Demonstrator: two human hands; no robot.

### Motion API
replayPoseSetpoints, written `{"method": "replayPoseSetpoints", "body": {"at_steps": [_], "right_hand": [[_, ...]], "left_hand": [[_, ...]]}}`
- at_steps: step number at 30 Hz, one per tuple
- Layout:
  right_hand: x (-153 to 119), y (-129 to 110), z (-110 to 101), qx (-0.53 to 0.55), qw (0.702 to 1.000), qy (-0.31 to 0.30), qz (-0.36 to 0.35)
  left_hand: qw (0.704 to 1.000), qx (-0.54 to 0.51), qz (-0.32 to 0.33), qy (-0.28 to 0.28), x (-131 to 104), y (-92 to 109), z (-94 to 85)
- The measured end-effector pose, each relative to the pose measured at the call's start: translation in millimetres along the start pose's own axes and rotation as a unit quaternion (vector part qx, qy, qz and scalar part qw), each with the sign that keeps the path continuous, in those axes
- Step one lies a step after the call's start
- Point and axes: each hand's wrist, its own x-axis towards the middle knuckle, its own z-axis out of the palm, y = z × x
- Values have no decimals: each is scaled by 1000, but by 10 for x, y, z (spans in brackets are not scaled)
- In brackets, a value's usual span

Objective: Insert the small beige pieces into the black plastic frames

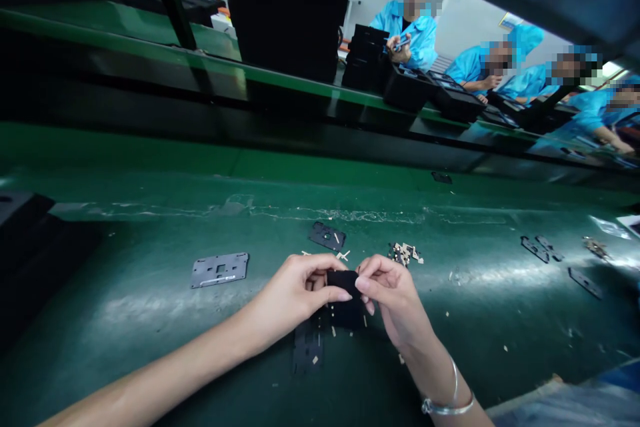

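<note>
A flat black piece [342, 280] is held up between both hands over the green bench. My left hand [305, 287] grips its left side, thumb in front and fingers behind. At its right edge, my right hand [390, 290] is closed in a pinch with thumb and forefinger; any smaller item between those fingertips is too small to make out. Just below lies a dark sheet [347, 317] with small pale bits along its edges. Partly under my left wrist is a dark plate with cutouts [307, 350]. Another black plate [327, 236] lies beyond my hands.
A grey plate with cutouts [220, 270] lies to the left. Small pale and black bits [405, 253] form a pile behind my right hand. Several dark plates [543, 249] lie at right. Black boxes [25, 247] stand at far left. Co-workers in blue [423, 40] sit beyond the shelf.
</note>
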Motion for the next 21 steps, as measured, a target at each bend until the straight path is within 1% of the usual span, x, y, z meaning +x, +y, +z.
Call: {"method": "replayPoseSetpoints", "body": {"at_steps": [2, 3, 5, 7, 9, 11, 16, 21], "right_hand": [[-48, 54, 41, -10, 996, 57, -67], [-73, 84, 61, -19, 992, 77, -94], [-116, 137, 94, -33, 986, 96, -129], [-137, 166, 113, -35, 985, 89, -141], [-129, 165, 117, -20, 988, 68, -136], [-102, 143, 109, 2, 992, 44, -120], [-50, 94, 90, 58, 996, -8, -63], [-39, 95, 99, 89, 995, -30, -23]], "left_hand": [[997, 15, -7, 77, -26, -1, 47], [994, 28, -7, 102, -47, -3, 80], [991, 63, 10, 118, -97, -10, 148], [987, 97, 54, 120, -143, -21, 196], [980, 120, 107, 118, -174, -31, 211], [975, 135, 141, 108, -188, -34, 196], [967, 161, 175, 86, -203, -4, 133], [959, 189, 194, 85, -227, 26, 122]]}}
